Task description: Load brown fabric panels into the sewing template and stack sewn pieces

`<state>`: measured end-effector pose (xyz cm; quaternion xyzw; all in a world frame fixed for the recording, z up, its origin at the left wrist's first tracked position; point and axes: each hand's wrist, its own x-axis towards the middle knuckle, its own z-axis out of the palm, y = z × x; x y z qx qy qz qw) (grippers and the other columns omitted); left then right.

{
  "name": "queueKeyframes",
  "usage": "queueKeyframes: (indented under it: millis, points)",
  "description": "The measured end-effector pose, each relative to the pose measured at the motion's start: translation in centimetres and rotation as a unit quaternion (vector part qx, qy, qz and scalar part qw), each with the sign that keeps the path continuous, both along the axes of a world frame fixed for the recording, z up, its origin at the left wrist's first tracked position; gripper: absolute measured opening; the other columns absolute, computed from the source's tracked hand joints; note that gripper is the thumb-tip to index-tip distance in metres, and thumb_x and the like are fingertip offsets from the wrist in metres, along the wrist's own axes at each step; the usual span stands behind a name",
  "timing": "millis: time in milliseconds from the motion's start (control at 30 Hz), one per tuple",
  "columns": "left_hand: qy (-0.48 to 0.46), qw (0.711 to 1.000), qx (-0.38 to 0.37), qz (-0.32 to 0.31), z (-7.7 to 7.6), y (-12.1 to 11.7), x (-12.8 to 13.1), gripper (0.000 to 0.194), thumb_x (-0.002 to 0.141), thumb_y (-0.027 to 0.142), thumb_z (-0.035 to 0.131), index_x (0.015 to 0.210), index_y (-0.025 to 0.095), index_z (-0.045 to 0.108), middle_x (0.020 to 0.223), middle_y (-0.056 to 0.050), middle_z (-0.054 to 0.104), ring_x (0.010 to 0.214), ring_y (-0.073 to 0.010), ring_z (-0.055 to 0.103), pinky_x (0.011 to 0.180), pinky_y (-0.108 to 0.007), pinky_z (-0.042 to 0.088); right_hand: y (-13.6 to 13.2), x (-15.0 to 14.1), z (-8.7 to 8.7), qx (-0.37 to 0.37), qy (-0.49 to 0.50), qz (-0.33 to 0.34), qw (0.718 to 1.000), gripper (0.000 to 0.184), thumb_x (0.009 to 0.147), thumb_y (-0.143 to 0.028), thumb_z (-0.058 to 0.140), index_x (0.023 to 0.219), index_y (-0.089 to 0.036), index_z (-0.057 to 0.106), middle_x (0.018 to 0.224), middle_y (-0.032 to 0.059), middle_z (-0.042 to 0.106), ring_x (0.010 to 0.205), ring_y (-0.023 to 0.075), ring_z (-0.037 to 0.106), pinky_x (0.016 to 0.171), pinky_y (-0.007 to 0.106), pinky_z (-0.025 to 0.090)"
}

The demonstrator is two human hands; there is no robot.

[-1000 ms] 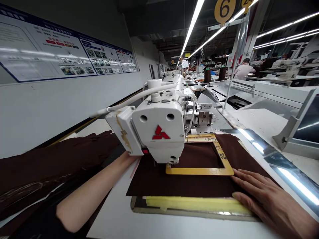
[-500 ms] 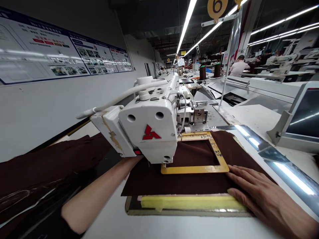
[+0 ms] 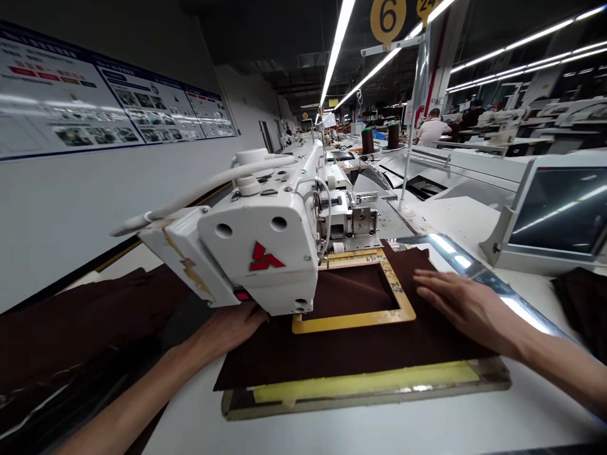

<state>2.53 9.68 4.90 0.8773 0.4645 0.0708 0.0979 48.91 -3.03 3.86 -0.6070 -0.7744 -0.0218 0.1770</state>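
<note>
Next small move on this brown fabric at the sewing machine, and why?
Probably slide the dark brown fabric rightward with the right hand, since its front-left corner overhangs the taped template plate; the left hand rests beside the sewing head.

The sewing machine head [image 3: 258, 253] hides the needle area and the left side of the yellow frame [image 3: 351, 322], and the fingertips of the left hand [image 3: 232, 332] pass out of sight behind it. Handwriting on the frame is too small to read. The left forearm [image 3: 128, 404] runs off the near edge, the right forearm [image 3: 559, 366] off the right edge. A dark brown cloth [image 3: 581, 309] is cut off at right; the wall chart's [image 3: 109, 82] small print cannot be read.
</note>
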Motion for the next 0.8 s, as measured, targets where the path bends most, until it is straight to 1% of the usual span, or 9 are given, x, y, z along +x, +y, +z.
queueKeyframes:
  millis: [67,133,200,267,333,467,600,700,800]
  points:
    - [0.000,0.999,-0.001,-0.034,-0.3,-0.4,-0.1,0.032,0.105,0.043,0.058,0.123,0.018,0.066,0.118,-0.008,0.069,0.100,-0.0245,0.070,0.086,-0.040,0.059,3.7,0.7,0.4,-0.024,-0.020,0.021,0.999,0.056,0.109,-0.047,0.030,0.149,-0.016,0.055,0.155,0.0092,0.049,0.140,0.0310,0.050,0.116,0.050,0.045]
    - [-0.005,0.998,0.010,-0.063,-0.6,-1.1,-0.2,0.036,0.106,0.050,0.052,0.126,0.023,0.066,0.120,-0.008,0.071,0.107,-0.0279,0.068,0.090,-0.040,0.057,6.8,1.2,0.2,-0.039,-0.029,0.041,0.998,0.056,0.109,-0.048,0.032,0.152,-0.019,0.051,0.162,0.0050,0.039,0.148,0.0280,0.038,0.123,0.046,0.034]
    - [-0.010,0.997,0.028,-0.077,-0.8,-1.9,-0.3,0.040,0.106,0.054,0.049,0.130,0.027,0.065,0.123,-0.007,0.070,0.114,-0.0309,0.066,0.095,-0.040,0.055,8.5,1.8,-0.6,-0.063,-0.038,0.042,0.996,0.059,0.107,-0.054,0.034,0.154,-0.021,0.048,0.163,0.0033,0.037,0.151,0.0279,0.033,0.125,0.046,0.030]
    - [-0.015,0.996,0.042,-0.083,-1.0,-2.3,-0.4,0.041,0.107,0.053,0.046,0.133,0.027,0.063,0.123,-0.008,0.071,0.115,-0.0314,0.065,0.097,-0.041,0.053,8.5,2.7,-1.8,-0.082,-0.044,0.013,0.996,0.065,0.106,-0.060,0.032,0.156,-0.020,0.045,0.163,0.0054,0.036,0.152,0.0309,0.029,0.124,0.052,0.030]
    - [-0.018,0.995,0.053,-0.085,-1.0,-2.5,-0.4,0.042,0.107,0.052,0.046,0.137,0.025,0.061,0.120,-0.008,0.071,0.115,-0.0316,0.064,0.100,-0.042,0.051,7.3,3.6,-2.6,-0.091,-0.050,-0.024,0.994,0.069,0.106,-0.062,0.027,0.157,-0.018,0.043,0.163,0.0079,0.036,0.152,0.0334,0.028,0.123,0.058,0.030]
    - [-0.023,0.993,0.067,-0.092,-0.8,-2.6,-0.3,0.047,0.107,0.051,0.047,0.146,0.025,0.054,0.129,-0.009,0.068,0.121,-0.0327,0.062,0.106,-0.045,0.047,5.5,4.1,-2.8,-0.096,-0.063,-0.058,0.992,0.070,0.106,-0.063,0.027,0.153,-0.016,0.048,0.161,0.0127,0.038,0.148,0.0360,0.036,0.120,0.059,0.034]
    - [-0.024,0.994,0.076,-0.080,-0.8,-2.8,-0.3,0.049,0.107,0.053,0.046,0.147,0.025,0.055,0.142,-0.010,0.063,0.131,-0.0337,0.058,0.109,-0.047,0.048,7.4,2.3,-2.6,-0.087,-0.066,-0.039,0.993,0.069,0.106,-0.061,0.028,0.154,-0.016,0.048,0.164,0.0137,0.033,0.151,0.0333,0.031,0.122,0.052,0.032]
    - [-0.018,0.995,0.077,-0.064,-1.3,-3.1,-1.0,0.057,0.106,0.057,0.047,0.150,0.021,0.053,0.153,-0.012,0.054,0.142,-0.0358,0.049,0.114,-0.051,0.045,9.2,1.3,-2.7,-0.081,-0.063,-0.023,0.994,0.066,0.107,-0.056,0.026,0.156,-0.016,0.044,0.164,0.0125,0.035,0.152,0.0318,0.029,0.124,0.052,0.029]
    - [-0.008,0.996,0.066,-0.062,-2.0,-3.6,-1.9,0.066,0.102,0.061,0.053,0.156,0.023,0.047,0.160,-0.010,0.045,0.148,-0.0359,0.041,0.120,-0.052,0.038,8.7,1.3,-2.4,-0.071,-0.061,-0.027,0.995,0.066,0.107,-0.055,0.027,0.154,-0.012,0.047,0.162,0.0146,0.038,0.150,0.0334,0.033,0.122,0.053,0.031]
